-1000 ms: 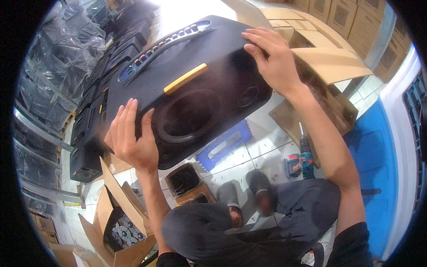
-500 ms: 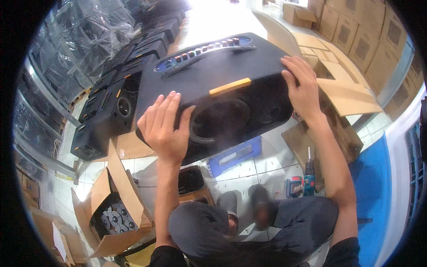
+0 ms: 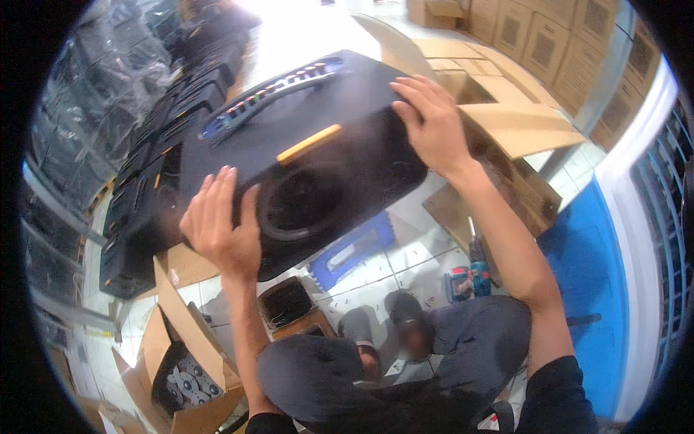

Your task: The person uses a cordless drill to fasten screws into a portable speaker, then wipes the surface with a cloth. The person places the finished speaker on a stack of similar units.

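A large black loudspeaker box (image 3: 289,137) stands tilted in front of me. Its upper face carries a blue control panel (image 3: 271,98) with a row of knobs and a black handle beside it. A yellow strip (image 3: 309,144) marks its front edge, above a round speaker cone (image 3: 303,199). My left hand (image 3: 225,224) grips the near left edge, fingers over the top and thumb down on the front. At the right end, my right hand (image 3: 434,126) holds the upper corner, its fingers lying over the edge. The underside of the box is hidden.
Behind on the left runs a row of black speakers (image 3: 137,231). An open carton of grey parts (image 3: 191,383) sits lower left. A cordless drill (image 3: 478,267), a blue plastic stool (image 3: 354,249) and an open carton (image 3: 520,134) lie around. A blue surface (image 3: 593,289) is at right.
The loudspeaker box has shifted left and turned slightly, its right end now higher relative to its left. Both hands stay on it. The whole view has also swung a little to the right.
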Motion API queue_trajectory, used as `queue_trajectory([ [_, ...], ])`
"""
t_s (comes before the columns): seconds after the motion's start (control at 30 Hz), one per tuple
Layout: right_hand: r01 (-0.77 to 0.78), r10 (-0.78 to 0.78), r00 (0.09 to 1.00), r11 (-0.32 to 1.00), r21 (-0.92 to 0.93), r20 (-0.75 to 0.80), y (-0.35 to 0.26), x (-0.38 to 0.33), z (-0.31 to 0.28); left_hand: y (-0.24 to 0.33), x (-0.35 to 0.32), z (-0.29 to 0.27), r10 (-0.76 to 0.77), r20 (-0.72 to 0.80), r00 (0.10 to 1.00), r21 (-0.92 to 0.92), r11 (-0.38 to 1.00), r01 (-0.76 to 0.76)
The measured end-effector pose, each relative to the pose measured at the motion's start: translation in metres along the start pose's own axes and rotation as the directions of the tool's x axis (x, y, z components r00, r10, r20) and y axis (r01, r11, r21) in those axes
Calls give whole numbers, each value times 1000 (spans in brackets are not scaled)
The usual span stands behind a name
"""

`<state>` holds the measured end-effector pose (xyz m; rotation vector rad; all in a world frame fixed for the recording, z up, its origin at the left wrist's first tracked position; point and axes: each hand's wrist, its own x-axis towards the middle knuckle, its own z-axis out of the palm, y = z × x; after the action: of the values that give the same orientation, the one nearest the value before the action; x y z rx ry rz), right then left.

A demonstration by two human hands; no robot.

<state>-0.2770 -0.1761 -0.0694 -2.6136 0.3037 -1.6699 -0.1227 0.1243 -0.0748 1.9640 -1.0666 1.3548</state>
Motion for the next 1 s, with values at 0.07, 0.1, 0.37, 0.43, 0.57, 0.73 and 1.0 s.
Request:
queue_trajectory([
  [0.07,-20,20,1000,1000,10,5,0,-1,1,0,0,1,11,-5,1000,8,1000,-11],
  [0.1,-23,23,1000,999,24,1,0,-2,1,-1,-1,1,8,4,1000,39,999,-9],
  [0.37,7,-5,1000,999,50,-31,3,-4,3,-1,-3,2,1,11,1000,54,999,-1],
  [0.43,8,-6,1000,998,56,-29,2,-4,3,-2,-3,2,10,3,1000,37,999,-10],
  [0.57,8,-7,1000,999,51,-21,1,-3,2,-2,-3,3,12,6,1000,44,999,-12],
  [0.73,2,-2,1000,999,37,-9,0,-3,0,-1,-2,2,19,-1,1000,39,999,-18],
  [1.0,14,-13,998,1000,14,-67,2,-4,5,-4,-5,4,-4,33,999,62,998,2],
])
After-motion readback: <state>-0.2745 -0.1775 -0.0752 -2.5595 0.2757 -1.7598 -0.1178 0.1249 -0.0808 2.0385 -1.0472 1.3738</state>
